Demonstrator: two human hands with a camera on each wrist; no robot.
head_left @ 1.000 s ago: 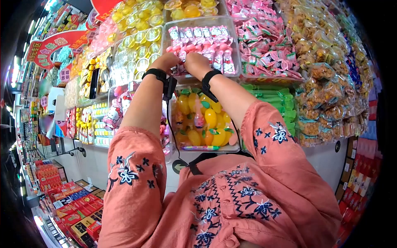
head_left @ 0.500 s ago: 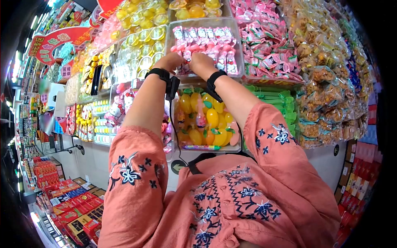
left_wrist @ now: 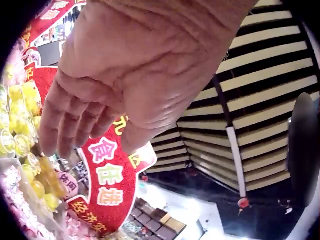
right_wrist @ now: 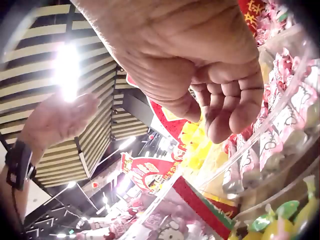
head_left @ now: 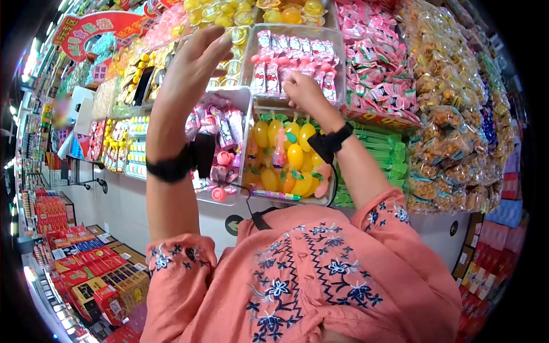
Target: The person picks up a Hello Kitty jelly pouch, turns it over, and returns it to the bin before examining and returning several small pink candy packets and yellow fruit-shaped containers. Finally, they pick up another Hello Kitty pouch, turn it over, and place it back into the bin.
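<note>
My left hand (head_left: 191, 77) is raised to the left of the clear bin of pink-and-white wrapped candies (head_left: 272, 78). Its fingers stretch out with the thumb apart, and the palm (left_wrist: 145, 60) shows bare in the left wrist view. Over the front right part of that bin is my right hand (head_left: 307, 92), close above the packets. Its fingers (right_wrist: 247, 117) bend loosely, and nothing shows between them and the thumb. In the right wrist view the packets (right_wrist: 272, 142) stand in rows beside the hand.
Just nearer lies a bin of yellow mango-shaped candies (head_left: 294, 157), with purple-pink packets (head_left: 234, 128) on its left and green sticks (head_left: 377, 154) on its right. Pink bags (head_left: 377, 63) and bagged brown snacks (head_left: 452, 114) fill the right side. A red sign (left_wrist: 107, 175) rises at the left.
Both hands were together at the pink candy packets. The left has lifted away up and left with its fingers spread; the right has shifted right. The head view has turned slightly.
</note>
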